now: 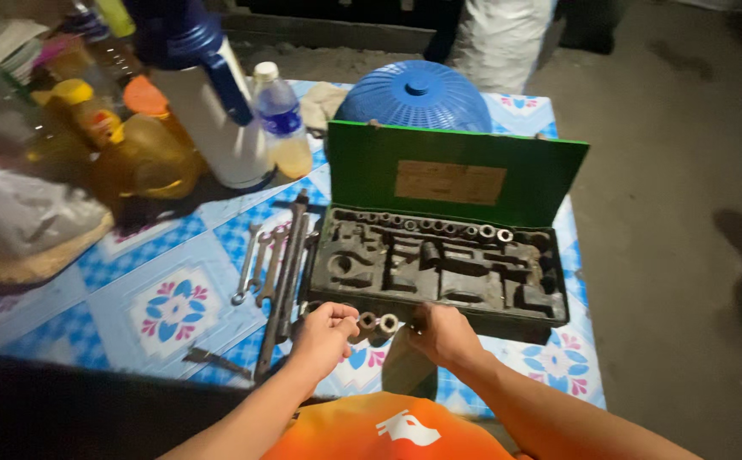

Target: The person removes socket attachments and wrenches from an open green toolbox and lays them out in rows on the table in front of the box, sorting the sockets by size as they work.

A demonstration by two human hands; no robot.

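An open green metal tool case (456, 175) lies on the table, its dark moulded tray (439, 273) holding a row of sockets (426, 226) along the back. My left hand (324, 332) and my right hand (439, 334) are at the case's near edge, fingers curled. Between them sit two loose sockets (377, 322); each hand touches or pinches the near one, though the grip is not clear. Several wrenches and long bars (281, 264) lie just left of the case.
The table wears a blue and white flowered cloth (166, 311). A blue domed cover (415, 95) stands behind the case. Bottles, a white and blue jug (218, 111) and bags crowd the back left. Bare ground lies to the right.
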